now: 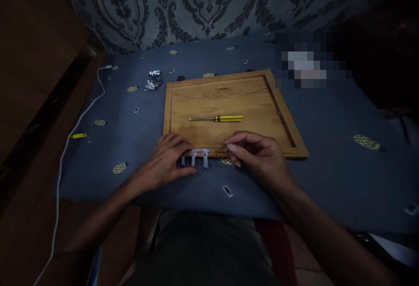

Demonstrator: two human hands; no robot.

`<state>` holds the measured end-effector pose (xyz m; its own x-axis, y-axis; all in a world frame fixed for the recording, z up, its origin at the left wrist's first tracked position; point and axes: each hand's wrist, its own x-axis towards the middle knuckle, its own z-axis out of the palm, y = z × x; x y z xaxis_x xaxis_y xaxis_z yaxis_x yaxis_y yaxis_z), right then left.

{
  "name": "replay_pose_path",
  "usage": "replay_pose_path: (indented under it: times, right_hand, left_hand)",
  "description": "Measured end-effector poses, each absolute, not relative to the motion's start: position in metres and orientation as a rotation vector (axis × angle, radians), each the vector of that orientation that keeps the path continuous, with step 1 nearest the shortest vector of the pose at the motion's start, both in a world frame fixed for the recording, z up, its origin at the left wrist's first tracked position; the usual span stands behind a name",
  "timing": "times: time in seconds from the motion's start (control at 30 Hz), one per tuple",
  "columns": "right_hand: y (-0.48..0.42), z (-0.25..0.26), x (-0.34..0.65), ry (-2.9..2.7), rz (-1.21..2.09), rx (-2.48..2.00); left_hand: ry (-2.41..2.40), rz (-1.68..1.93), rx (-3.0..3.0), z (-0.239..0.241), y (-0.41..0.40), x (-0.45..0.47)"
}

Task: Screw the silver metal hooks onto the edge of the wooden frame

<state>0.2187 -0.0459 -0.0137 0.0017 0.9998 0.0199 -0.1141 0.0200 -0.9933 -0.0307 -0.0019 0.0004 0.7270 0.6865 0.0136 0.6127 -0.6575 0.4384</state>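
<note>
A wooden panel [216, 98] with a raised frame lies flat before me. Metal hinges [204, 153] sit at its near edge, their arms pointing toward me. My left hand [168, 159] rests at the panel's near left edge, fingers stretched and thumb apart, beside the hinges; it partly covers the leftmost piece. To the right of them, my right hand [258, 153] pinches a small thin light piece [225, 148], apparently a screw, just above small dark holes in the frame. On the panel's middle lies a screwdriver [216, 118] with a yellow and black handle.
More metal hinges [152, 80] lie on the blue patterned cloth [111, 146], beyond the panel's left corner. A white cable [78, 124] runs down the left side near a small yellow object [78, 136]. Patterned fabric [209, 2] rises behind. The upper right is pixelated.
</note>
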Motion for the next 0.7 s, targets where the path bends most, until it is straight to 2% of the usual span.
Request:
replay_pose_path:
  times: [0.5, 0.7]
  right_hand:
    - [-0.046, -0.013, 0.218, -1.104, 1.256, -1.113]
    - [-0.046, -0.014, 0.219, -1.124, 1.243, -1.114]
  left_hand:
    - [1.059, 0.24, 2.494, 0.002, -0.005, -0.025]
    - [1.041, 0.326, 2.416, 0.02, 0.002, -0.042]
